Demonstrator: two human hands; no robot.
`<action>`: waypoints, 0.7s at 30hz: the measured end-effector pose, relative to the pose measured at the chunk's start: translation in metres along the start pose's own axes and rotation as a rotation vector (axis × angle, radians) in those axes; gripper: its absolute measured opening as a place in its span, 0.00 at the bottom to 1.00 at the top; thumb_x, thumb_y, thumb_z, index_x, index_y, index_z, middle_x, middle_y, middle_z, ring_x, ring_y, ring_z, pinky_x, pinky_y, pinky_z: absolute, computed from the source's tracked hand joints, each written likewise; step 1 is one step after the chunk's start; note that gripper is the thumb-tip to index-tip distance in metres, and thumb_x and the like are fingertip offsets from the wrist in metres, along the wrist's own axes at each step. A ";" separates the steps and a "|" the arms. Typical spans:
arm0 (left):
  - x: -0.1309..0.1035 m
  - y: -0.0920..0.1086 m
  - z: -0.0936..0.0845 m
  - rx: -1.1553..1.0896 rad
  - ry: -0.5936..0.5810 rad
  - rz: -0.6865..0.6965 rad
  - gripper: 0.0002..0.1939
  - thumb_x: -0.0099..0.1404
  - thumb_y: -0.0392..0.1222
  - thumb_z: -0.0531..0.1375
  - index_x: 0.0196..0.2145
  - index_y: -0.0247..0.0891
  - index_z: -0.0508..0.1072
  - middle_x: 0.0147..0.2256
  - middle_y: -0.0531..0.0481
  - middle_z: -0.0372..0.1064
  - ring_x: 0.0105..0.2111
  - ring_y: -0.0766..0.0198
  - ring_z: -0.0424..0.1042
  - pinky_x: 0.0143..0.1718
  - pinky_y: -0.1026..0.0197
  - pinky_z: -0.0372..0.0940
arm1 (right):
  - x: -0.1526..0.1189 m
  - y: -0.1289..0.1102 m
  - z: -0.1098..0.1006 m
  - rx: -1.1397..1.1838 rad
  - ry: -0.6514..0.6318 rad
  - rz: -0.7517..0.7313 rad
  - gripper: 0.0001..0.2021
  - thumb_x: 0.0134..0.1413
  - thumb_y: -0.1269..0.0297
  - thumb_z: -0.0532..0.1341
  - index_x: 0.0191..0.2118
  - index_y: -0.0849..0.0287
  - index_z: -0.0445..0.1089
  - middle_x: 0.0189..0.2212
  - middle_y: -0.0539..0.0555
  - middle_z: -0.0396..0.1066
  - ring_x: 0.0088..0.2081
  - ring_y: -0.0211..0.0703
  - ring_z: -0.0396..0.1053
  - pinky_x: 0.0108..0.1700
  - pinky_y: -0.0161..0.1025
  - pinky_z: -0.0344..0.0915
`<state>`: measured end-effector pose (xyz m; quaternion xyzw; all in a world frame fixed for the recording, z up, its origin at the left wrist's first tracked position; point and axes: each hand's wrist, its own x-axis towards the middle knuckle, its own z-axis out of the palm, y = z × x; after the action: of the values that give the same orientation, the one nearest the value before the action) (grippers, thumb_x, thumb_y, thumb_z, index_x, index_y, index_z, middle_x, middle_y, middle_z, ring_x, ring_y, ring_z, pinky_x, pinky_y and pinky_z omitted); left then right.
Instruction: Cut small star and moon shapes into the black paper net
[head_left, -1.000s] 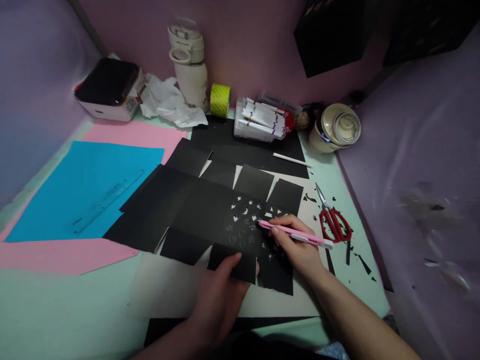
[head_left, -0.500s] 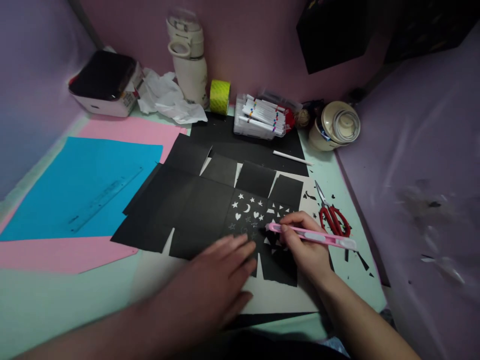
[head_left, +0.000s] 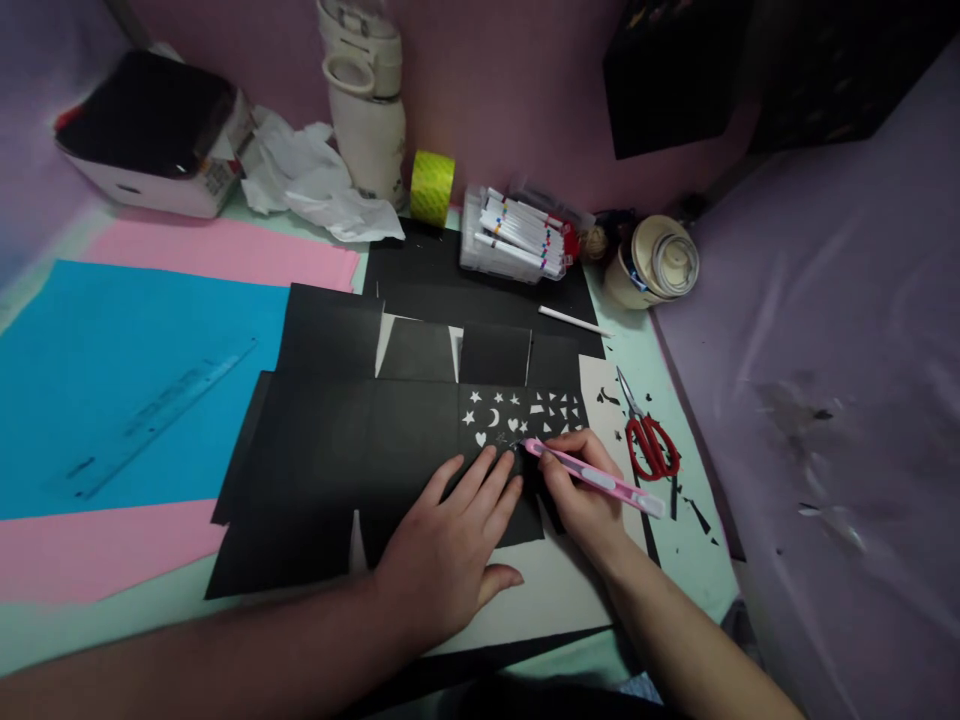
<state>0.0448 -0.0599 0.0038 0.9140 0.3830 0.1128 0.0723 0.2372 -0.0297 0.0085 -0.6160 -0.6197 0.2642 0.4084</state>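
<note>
A black card sheet (head_left: 322, 430) with slit flaps lies over white board. Stars, hearts, a moon and small angular shapes are cut out of its right part. My left hand (head_left: 450, 545) rests flat on the card with its fingers spread, just below the cut-outs. In my right hand (head_left: 585, 490) is a pink craft knife (head_left: 600, 477), held like a pen. Its tip meets the card beside a heart cut-out, near faint drawn outlines. The lower right of the card is partly hidden by my hands.
Red-handled scissors (head_left: 652, 445) and black scraps lie at the right. A white pen (head_left: 574, 320), a box of markers (head_left: 517, 235), yellow tape (head_left: 432, 188) and a white bottle (head_left: 367, 120) stand or lie behind. Blue paper (head_left: 150, 380) with a clear ruler is at the left.
The card has turned slightly, with its left side nearer me. My left hand has settled flat below the cut-outs. The knife tip has moved a little left and up. The view has shifted.
</note>
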 end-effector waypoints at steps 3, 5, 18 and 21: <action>0.000 -0.001 0.002 -0.002 0.006 -0.013 0.42 0.63 0.69 0.51 0.64 0.35 0.59 0.67 0.42 0.50 0.66 0.50 0.48 0.63 0.46 0.45 | -0.001 0.003 0.001 -0.014 -0.023 -0.023 0.02 0.54 0.68 0.62 0.32 0.56 0.68 0.25 0.47 0.70 0.26 0.38 0.68 0.29 0.34 0.64; 0.000 -0.001 0.002 -0.002 0.005 -0.019 0.43 0.63 0.69 0.52 0.64 0.34 0.59 0.67 0.42 0.50 0.66 0.51 0.48 0.63 0.47 0.46 | -0.001 0.003 0.001 -0.028 -0.035 -0.025 0.02 0.54 0.68 0.62 0.31 0.56 0.68 0.24 0.47 0.69 0.26 0.38 0.67 0.29 0.34 0.64; -0.001 0.001 0.004 -0.012 0.013 -0.023 0.43 0.62 0.68 0.53 0.64 0.34 0.58 0.67 0.42 0.50 0.66 0.50 0.48 0.63 0.45 0.46 | -0.002 0.002 0.002 -0.049 -0.054 -0.023 0.03 0.54 0.69 0.62 0.31 0.56 0.68 0.24 0.47 0.70 0.25 0.37 0.67 0.29 0.34 0.63; 0.000 0.001 0.004 -0.013 0.014 -0.023 0.43 0.62 0.68 0.53 0.64 0.34 0.58 0.67 0.41 0.51 0.66 0.49 0.49 0.63 0.45 0.47 | -0.002 0.002 0.002 -0.051 -0.054 -0.020 0.03 0.54 0.69 0.62 0.31 0.56 0.68 0.24 0.47 0.70 0.25 0.37 0.67 0.29 0.34 0.63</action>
<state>0.0462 -0.0607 0.0001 0.9083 0.3931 0.1208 0.0769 0.2367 -0.0312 0.0055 -0.6125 -0.6432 0.2608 0.3784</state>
